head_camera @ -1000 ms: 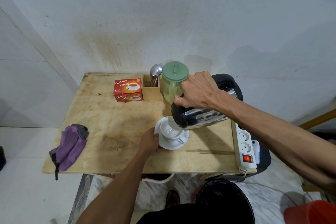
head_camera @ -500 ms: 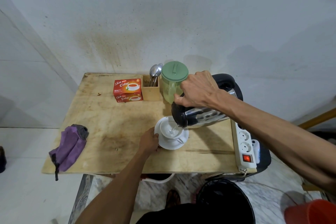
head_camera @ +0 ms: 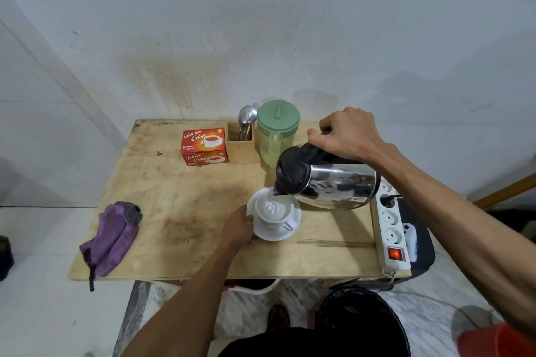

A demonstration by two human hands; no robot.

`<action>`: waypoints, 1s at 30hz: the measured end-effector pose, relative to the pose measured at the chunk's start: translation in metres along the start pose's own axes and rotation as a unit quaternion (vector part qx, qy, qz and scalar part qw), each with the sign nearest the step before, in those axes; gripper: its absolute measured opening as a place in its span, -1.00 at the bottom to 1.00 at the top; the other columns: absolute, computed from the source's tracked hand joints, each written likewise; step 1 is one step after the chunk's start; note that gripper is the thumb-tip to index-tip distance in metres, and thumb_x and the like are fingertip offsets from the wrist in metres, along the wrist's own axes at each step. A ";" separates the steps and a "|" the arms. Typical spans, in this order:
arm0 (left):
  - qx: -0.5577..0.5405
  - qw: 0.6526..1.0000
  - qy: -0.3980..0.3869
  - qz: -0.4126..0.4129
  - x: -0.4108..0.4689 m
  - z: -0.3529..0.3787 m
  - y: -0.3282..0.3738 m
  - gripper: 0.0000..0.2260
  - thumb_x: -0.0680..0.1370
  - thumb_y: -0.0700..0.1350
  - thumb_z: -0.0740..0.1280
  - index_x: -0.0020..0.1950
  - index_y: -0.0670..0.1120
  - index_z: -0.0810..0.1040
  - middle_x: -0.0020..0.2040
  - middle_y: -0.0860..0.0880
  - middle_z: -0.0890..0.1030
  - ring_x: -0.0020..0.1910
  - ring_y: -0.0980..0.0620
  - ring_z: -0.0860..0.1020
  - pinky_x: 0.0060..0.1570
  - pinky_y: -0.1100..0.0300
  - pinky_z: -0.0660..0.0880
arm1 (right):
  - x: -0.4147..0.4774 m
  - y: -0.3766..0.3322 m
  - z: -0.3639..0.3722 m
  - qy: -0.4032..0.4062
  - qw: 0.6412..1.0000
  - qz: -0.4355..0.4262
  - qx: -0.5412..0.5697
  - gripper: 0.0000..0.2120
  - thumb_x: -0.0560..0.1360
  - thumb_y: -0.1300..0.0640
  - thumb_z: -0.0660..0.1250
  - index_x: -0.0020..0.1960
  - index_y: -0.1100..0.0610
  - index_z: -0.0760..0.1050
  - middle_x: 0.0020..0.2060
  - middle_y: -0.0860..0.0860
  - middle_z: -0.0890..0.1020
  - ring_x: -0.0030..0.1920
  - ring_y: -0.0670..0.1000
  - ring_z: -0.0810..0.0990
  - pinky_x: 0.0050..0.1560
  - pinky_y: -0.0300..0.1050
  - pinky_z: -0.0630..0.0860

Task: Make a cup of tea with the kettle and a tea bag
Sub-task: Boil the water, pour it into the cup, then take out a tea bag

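Note:
My right hand [head_camera: 346,132] grips the black handle of a steel kettle [head_camera: 333,181], which is tipped left with its spout over a white cup [head_camera: 272,209]. Water ripples in the cup. The cup stands on a white saucer [head_camera: 294,227] near the middle of the wooden table [head_camera: 174,197]. My left hand [head_camera: 239,226] holds the saucer's left rim. A red tea box [head_camera: 204,145] sits at the back of the table.
A wooden holder [head_camera: 240,144] with spoons [head_camera: 247,116] and a green-lidded jug [head_camera: 277,130] stand beside the tea box. A purple cloth [head_camera: 111,236] hangs at the left front. A power strip [head_camera: 391,235] lies along the right edge. A black bin [head_camera: 362,324] stands below.
The kettle has tipped further and shifted slightly right and up; my right hand moved right along with the handle. My left hand stays on the saucer.

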State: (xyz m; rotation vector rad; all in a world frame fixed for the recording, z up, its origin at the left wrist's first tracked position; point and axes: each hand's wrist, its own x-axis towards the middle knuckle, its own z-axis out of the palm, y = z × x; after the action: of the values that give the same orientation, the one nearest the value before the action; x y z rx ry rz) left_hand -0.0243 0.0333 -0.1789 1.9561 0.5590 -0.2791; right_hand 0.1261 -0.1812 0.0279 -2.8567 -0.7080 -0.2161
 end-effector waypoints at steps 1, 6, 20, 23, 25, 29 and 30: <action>0.003 1.000 0.000 0.002 0.000 0.000 0.000 -0.71 0.62 -0.17 0.14 0.31 -0.14 0.48 -0.17 -0.21 0.67 -0.39 -0.22 0.62 -0.33 -0.05 0.60 | -0.002 0.006 0.001 0.002 0.999 0.018 0.026 -0.52 0.36 -0.23 0.18 -0.49 0.14 0.34 -0.59 -0.01 0.30 -0.48 0.06 0.29 -0.35 -0.14 0.26; 0.005 1.000 -0.003 0.002 -0.002 -0.001 0.004 -0.72 0.62 -0.18 0.15 0.31 -0.16 0.46 -0.16 -0.19 0.66 -0.44 -0.13 0.60 -0.35 -0.02 0.60 | -0.013 0.032 0.005 0.008 0.979 0.101 0.179 -0.59 0.43 -0.07 0.29 -0.47 0.17 0.40 -0.58 -0.03 0.35 -0.47 -0.01 0.31 -0.35 -0.13 0.29; 0.027 1.000 0.005 0.008 0.002 0.002 0.001 -0.70 0.62 -0.21 0.15 0.33 -0.12 0.47 -0.18 -0.20 0.67 -0.37 -0.24 0.64 -0.31 -0.11 0.61 | 0.004 0.112 0.017 0.142 0.820 0.340 0.437 -0.71 0.34 0.03 0.23 -0.39 0.24 0.35 -0.49 0.14 0.30 -0.45 0.10 0.31 -0.33 -0.04 0.24; 0.036 0.999 0.006 0.004 0.004 0.004 -0.001 -0.70 0.62 -0.20 0.14 0.33 -0.10 0.47 -0.19 -0.21 0.68 -0.35 -0.29 0.65 -0.32 -0.13 0.61 | 0.014 0.130 0.020 0.162 0.793 0.384 0.445 -0.76 0.30 0.05 0.23 -0.44 0.17 0.33 -0.50 0.13 0.32 -0.43 0.12 0.33 -0.35 -0.02 0.25; 0.035 0.999 0.009 0.002 0.004 0.003 -0.002 -0.70 0.62 -0.20 0.14 0.32 -0.10 0.48 -0.22 -0.23 0.67 -0.36 -0.32 0.64 -0.36 -0.10 0.59 | 0.021 0.139 0.022 0.174 0.777 0.402 0.452 -0.78 0.29 0.05 0.22 -0.42 0.17 0.35 -0.49 0.12 0.35 -0.48 0.12 0.35 -0.40 -0.06 0.26; 0.026 1.000 0.013 -0.001 0.004 0.005 -0.002 -0.72 0.63 -0.21 0.15 0.31 -0.09 0.48 -0.24 -0.23 0.66 -0.38 -0.32 0.63 -0.40 -0.08 0.57 | 0.034 0.154 0.025 0.179 0.755 0.440 0.452 -0.80 0.28 0.05 0.21 -0.40 0.17 0.37 -0.48 0.11 0.38 -0.52 0.10 0.37 -0.42 -0.07 0.27; 0.021 1.000 0.013 -0.004 0.004 0.005 -0.002 -0.72 0.63 -0.22 0.15 0.31 -0.09 0.48 -0.25 -0.22 0.66 -0.39 -0.30 0.62 -0.40 -0.08 0.58 | 0.037 0.157 0.027 0.178 0.752 0.446 0.451 -0.81 0.28 0.05 0.21 -0.39 0.17 0.36 -0.48 0.10 0.38 -0.52 0.09 0.37 -0.42 -0.08 0.27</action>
State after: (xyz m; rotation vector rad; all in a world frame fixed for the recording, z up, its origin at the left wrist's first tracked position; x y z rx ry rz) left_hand -0.0213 0.0308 -0.1846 2.0007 0.5813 -0.2725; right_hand 0.2352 -0.2952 -0.0149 -1.8115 0.5481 -0.1775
